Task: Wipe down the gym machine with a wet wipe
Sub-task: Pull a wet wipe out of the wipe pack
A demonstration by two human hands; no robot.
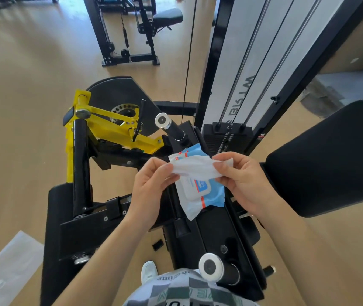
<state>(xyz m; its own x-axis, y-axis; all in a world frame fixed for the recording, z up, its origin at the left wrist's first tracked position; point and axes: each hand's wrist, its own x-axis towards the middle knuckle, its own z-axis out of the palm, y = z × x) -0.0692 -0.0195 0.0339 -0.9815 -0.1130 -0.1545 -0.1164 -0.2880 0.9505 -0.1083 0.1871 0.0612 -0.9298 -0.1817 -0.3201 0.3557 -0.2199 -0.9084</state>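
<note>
The wet wipe (195, 166) hangs just above the view's centre, stretched between two hands held a little apart; the left hand (152, 184) pinches its 9 o'clock end and the right hand (242, 180) its 3 o'clock end, fingers curled on the sheet. I judge it light, limp and damp; it will cling and fold on itself, so it is better bunched into a pad under one palm than held by a corner. Directly beneath it the blue wet-wipe pack (200, 195) lies on the black frame of the gym machine (211, 224), its white lid seemingly closed; the pack looks soft and likely to slide if nudged. At 10 o'clock is the machine's yellow lever arm (110, 127); at 3 o'clock a broad black pad (330, 160); at 1 o'clock the weight stack (227, 135) under its guide rods. The painted steel and vinyl look smooth, easy going for a wipe. The wood-tone floor (21, 85) spreads all round; another machine (130, 29) stands at 12 o'clock; a clear plastic sheet (6, 268) lies at 7 o'clock.
</note>
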